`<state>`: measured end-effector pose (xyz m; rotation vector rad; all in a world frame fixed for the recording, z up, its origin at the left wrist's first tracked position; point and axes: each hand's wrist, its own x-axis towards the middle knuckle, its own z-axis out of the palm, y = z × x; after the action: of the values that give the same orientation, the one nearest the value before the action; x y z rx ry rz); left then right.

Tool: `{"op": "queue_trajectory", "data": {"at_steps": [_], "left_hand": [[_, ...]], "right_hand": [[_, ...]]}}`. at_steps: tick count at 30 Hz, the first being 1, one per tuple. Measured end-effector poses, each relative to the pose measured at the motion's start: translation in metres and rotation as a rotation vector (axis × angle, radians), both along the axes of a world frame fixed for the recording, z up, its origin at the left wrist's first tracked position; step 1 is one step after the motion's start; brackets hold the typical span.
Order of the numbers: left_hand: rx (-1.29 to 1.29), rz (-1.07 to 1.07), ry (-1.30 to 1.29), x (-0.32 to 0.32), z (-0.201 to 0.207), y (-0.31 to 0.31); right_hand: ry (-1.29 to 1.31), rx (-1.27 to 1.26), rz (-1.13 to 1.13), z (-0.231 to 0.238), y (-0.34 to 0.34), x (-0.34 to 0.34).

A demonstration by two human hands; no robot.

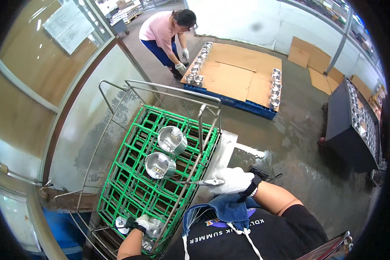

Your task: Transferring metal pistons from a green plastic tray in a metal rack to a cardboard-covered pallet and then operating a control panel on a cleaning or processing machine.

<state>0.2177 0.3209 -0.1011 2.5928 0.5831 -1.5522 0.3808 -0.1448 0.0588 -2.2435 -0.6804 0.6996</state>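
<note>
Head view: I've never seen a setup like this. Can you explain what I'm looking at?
There is no machine arm: a person wears the camera on their head, looking down over their own dark shirt. Wide fisheye glass bends straight edges. Both hands wear white gloves. The right hand grips a slim metal tool. The left hand is among metal pistons on a green grid; whether it grips one is unclear. Beyond, a co-worker bends beside a cardboard-topped blue pallet with more pistons along two edges.
</note>
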Motion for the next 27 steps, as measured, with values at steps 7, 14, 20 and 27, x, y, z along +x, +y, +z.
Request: {"op": "queue_trajectory", "data": {"at_steps": [7,14,20,27], "left_hand": [[-0.118,0.149,0.009,0.009,0.016,-0.019],[-0.087,0.204,-0.105,-0.01,0.0,-0.013],[0.125,-0.53,0.088,0.049,0.079,-0.053],[0.038,0.485,-1.013,0.048,0.144,-0.068]], "right_hand": [[0.029,0.016,0.002,-0.009,0.004,-0.005],[0.099,-0.011,0.089,-0.023,0.013,-0.002],[0.04,0.07,0.124,-0.026,0.011,0.0],[-0.189,0.322,0.091,-0.016,0.033,0.01]]}}
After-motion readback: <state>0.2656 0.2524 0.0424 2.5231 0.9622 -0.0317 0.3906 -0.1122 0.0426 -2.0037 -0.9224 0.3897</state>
